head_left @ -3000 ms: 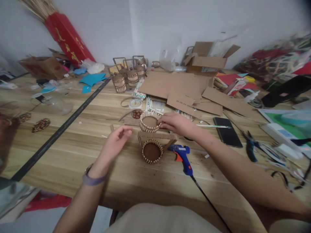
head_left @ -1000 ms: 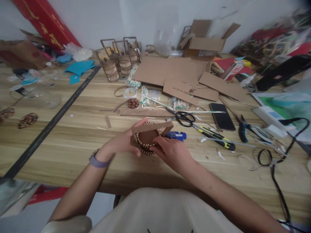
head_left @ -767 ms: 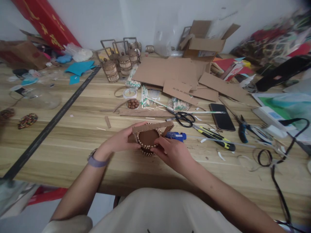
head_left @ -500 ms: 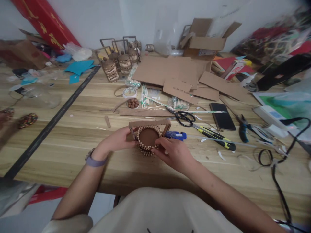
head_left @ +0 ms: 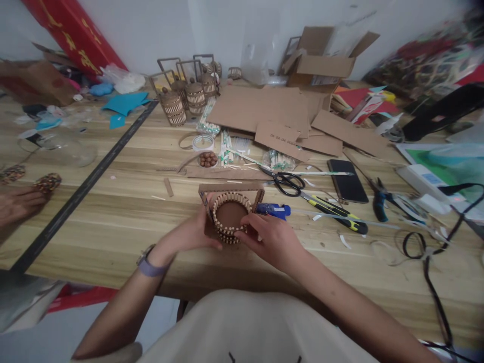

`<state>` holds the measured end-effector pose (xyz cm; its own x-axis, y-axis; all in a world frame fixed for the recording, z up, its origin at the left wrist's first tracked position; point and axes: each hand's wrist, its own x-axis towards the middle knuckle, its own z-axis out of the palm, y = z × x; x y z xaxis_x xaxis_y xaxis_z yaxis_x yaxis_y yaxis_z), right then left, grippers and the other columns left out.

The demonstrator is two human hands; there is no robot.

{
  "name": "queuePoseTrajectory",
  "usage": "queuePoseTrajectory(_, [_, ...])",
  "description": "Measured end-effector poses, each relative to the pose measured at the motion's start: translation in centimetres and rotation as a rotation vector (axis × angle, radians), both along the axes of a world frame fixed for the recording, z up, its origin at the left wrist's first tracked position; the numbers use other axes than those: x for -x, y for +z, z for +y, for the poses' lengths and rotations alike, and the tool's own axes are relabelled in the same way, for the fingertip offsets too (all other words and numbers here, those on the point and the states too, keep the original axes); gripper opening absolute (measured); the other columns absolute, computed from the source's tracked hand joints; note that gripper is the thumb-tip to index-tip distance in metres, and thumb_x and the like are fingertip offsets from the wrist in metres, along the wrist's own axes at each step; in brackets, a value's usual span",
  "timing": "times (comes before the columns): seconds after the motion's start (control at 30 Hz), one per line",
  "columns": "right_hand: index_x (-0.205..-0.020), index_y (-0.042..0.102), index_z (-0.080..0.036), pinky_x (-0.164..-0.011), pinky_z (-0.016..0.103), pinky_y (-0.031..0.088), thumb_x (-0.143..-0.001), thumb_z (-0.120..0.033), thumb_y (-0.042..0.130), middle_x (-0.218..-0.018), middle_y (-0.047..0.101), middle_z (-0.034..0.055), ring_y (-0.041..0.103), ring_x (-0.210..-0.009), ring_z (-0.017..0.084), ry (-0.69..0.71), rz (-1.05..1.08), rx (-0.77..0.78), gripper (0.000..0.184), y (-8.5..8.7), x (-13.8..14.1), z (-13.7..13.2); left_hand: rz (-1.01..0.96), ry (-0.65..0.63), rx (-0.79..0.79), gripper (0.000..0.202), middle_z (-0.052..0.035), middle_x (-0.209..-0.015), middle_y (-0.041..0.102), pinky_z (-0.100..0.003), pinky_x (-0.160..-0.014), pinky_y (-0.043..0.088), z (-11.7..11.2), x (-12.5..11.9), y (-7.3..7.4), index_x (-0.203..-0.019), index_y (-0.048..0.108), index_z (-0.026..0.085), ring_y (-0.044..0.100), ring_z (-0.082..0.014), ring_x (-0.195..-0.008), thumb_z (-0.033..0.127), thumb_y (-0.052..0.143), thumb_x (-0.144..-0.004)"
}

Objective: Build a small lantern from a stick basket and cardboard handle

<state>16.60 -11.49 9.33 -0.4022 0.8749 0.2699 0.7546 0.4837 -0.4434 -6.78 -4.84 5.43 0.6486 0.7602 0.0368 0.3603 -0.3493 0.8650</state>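
A round container (head_left: 230, 197) walled with short pale sticks sits on top of a second round container (head_left: 229, 240) of the same make, near the middle of the near part of the desk (head_left: 128, 217). A brown cardboard frame (head_left: 232, 187) stands around the pair, its crossbar on the far side. The right hand (head_left: 268, 234) pinches the upper container's near right rim between thumb and fingers. The left hand (head_left: 198, 229) curves around the frame's left upright, thumb apart from the fingers; how firmly it presses there I cannot tell.

Just right of the frame lies a blue glue gun (head_left: 278, 210), partly hidden by the right hand. Farther right are black-handled scissors (head_left: 289, 184), a yellow-and-black cutter (head_left: 336, 214), a dark phone (head_left: 347, 181) and pliers (head_left: 380, 204). Beyond the containers stand a dish of brown balls (head_left: 207, 160) and a tape roll (head_left: 203, 143), with cardboard sheets (head_left: 260, 108) behind them to the right. At the far left of centre stand lidded stick-walled pots (head_left: 176, 110) with tall handles. At the left edge, another person's hand (head_left: 20, 201) touches a speckled oval piece (head_left: 48, 182).
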Motion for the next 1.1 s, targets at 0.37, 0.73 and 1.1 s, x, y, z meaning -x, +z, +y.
queuePoseTrajectory(0.37, [-0.093,0.067,-0.018,-0.059,0.026,0.036,-0.098,-0.035,0.061,-0.068,0.069,0.0022,0.064,-0.062,0.016,0.002,-0.011,-0.026,0.019,-0.2,-0.3,-0.6,-0.231,0.332,0.087,0.142,-0.0203,-0.162,0.027,-0.061,-0.125,0.024,-3.6,-3.3,-4.0,-0.157,-0.005,0.029,0.032,-0.0421,-0.149,0.056,0.092,-0.057])
queuePoseTrajectory(0.73, [-0.090,0.068,-0.019,-0.055,0.027,0.033,-0.100,-0.038,0.056,-0.063,0.067,0.0019,0.062,-0.058,0.016,-0.062,-0.056,-0.076,0.025,0.2,0.2,-1.5,-0.232,0.383,0.084,0.122,-0.0140,-0.145,0.050,-0.056,-0.114,0.044,-4.2,-3.8,-3.4,-0.151,0.017,0.027,0.046,-0.0421,-0.139,0.056,0.090,-0.058])
queuePoseTrajectory(1.1, [-0.085,0.066,-0.019,-0.057,0.029,0.032,-0.103,-0.037,0.051,-0.065,0.067,0.0023,0.060,-0.058,0.016,-0.029,-0.150,-0.136,0.029,0.2,0.3,-2.0,-0.304,0.330,0.068,0.129,-0.0183,-0.152,0.039,-0.059,-0.122,0.031,-4.1,-4.0,-3.6,-0.153,0.010,0.026,0.042,-0.0383,-0.143,0.055,0.092,-0.058])
